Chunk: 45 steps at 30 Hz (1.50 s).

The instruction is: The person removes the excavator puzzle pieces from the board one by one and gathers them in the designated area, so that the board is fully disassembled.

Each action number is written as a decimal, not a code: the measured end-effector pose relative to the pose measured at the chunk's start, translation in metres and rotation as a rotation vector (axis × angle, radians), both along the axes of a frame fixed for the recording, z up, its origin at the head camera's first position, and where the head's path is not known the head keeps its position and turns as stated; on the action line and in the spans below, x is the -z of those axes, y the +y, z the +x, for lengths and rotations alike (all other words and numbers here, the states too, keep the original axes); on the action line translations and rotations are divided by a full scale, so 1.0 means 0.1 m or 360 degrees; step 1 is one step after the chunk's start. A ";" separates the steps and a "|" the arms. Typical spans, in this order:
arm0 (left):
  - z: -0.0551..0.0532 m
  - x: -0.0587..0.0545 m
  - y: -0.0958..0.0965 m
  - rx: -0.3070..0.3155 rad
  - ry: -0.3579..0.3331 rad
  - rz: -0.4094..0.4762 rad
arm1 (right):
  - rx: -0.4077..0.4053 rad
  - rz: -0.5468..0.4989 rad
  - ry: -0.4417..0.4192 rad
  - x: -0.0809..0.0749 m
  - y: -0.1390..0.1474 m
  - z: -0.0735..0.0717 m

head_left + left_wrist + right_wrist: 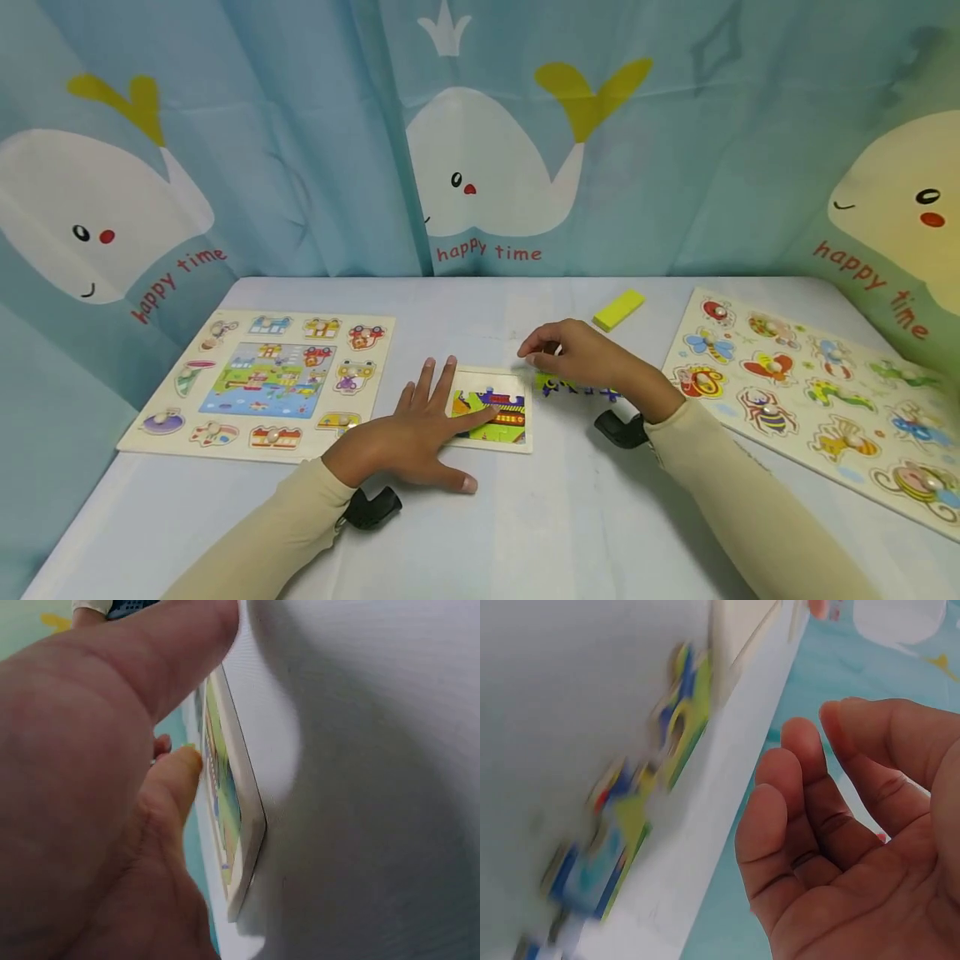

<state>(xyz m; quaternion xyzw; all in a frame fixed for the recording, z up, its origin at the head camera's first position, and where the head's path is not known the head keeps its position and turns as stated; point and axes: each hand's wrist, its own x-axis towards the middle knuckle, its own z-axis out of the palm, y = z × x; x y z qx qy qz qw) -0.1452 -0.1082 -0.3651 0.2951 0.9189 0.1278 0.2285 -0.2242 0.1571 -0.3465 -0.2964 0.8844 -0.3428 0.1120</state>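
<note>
A small framed jigsaw puzzle (491,447) with a colourful vehicle picture lies on the table. My left hand (420,437) spreads over its left side, fingers extended, one finger reaching across the picture. In the left wrist view the thumb stands off the frame's pale edge (251,802). My right hand (588,358) hovers just right of the frame, fingers loosely bent, thumb tip close to the index fingertip. Nothing shows between them in the right wrist view. Beneath that hand, several loose jigsaw pieces (686,712) lie on the table, partly hidden in the head view.
A yellow block (618,310) lies behind the right hand. On the left sits a knobbed vehicle puzzle board (180,333); on the right, a knobbed insect puzzle board (806,433). A blue whale-print curtain (322,183) hangs behind the white table (540,533).
</note>
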 end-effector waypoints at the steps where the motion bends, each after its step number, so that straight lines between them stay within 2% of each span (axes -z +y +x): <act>1: 0.00 0.00 -0.01 0.0001 -0.0009 -0.0012 | -0.0012 -0.0007 -0.0019 0.00 -0.04 0.00; 6: 0.00 0.03 -0.02 0.0028 -0.0031 -0.0074 | -0.0071 -0.0036 -0.0063 0.01 -0.21 0.02; 16: -0.01 0.05 -0.01 0.0040 -0.0029 -0.0088 | -0.0173 -0.0098 -0.0110 0.03 -0.43 0.05; 25: -0.02 0.05 -0.02 0.0055 -0.0021 -0.0111 | -0.0220 -0.0083 -0.0256 0.11 -0.56 0.08; 38: -0.02 0.07 0.00 0.0078 -0.0013 -0.0100 | -0.0277 -0.0102 -0.0277 0.14 -0.57 0.11; 45: -0.02 0.06 -0.01 0.0074 -0.0023 -0.0107 | -0.0289 -0.0107 -0.0236 0.14 -0.58 0.11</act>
